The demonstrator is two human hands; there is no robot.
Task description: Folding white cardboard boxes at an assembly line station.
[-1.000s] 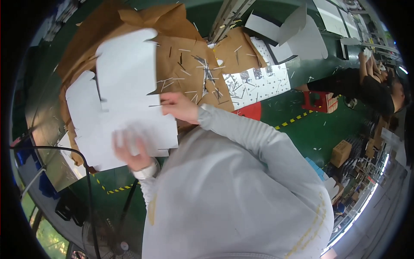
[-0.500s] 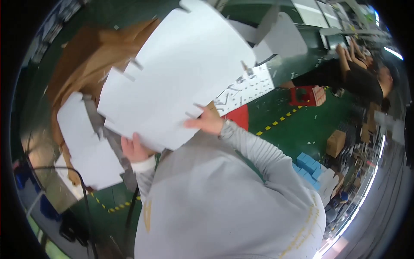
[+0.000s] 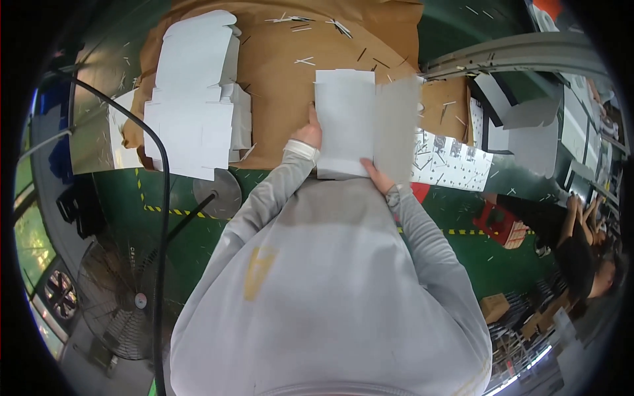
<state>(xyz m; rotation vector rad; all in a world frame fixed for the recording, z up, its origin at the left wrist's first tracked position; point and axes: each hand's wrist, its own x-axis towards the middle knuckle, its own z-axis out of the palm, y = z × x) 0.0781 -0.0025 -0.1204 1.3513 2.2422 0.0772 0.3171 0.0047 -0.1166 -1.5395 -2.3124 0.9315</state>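
Note:
A white cardboard box blank lies in front of me over the brown paper, its side panel raised and blurred along the right. My left hand holds the blank's left edge, one finger stretched along it and the others partly hidden. At the near right corner, my right hand grips the blank with the thumb on top; its remaining fingers are hidden behind the raised panel. To the left rests a stack of flat white box blanks with notched edges.
Brown paper covers the table, with thin cardboard scraps scattered on it. A perforated white board lies at right. A black cable hangs at left, near a standing fan. Another person works at far right.
The large white sheet in my hands was held up and tilted; now a blank with a raised side panel is low over the table. My view has turned and both hands have shifted.

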